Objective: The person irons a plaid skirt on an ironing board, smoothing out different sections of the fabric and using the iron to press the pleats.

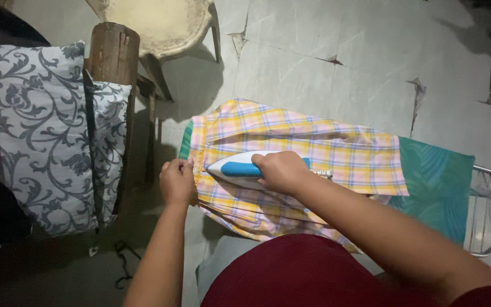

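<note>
Iron [240,169] in my right hand [282,172], fingers wrapped tight round its blue handle, tip pointing at my left hand [178,182]. That hand pinches the plaid garment's [336,153] edge just beyond.

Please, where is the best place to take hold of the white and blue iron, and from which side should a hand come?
Probably the blue handle on top of the iron, from above. It runs lengthwise along the body, raised off the plaid cloth, and the right hand already wraps its rear end. The flat underside lies on the cloth, so no grip there.

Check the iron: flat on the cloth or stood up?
Flat. The iron lies soleplate-down on the plaid garment, right hand gripping its blue handle; left hand holds the cloth's edge.
</note>
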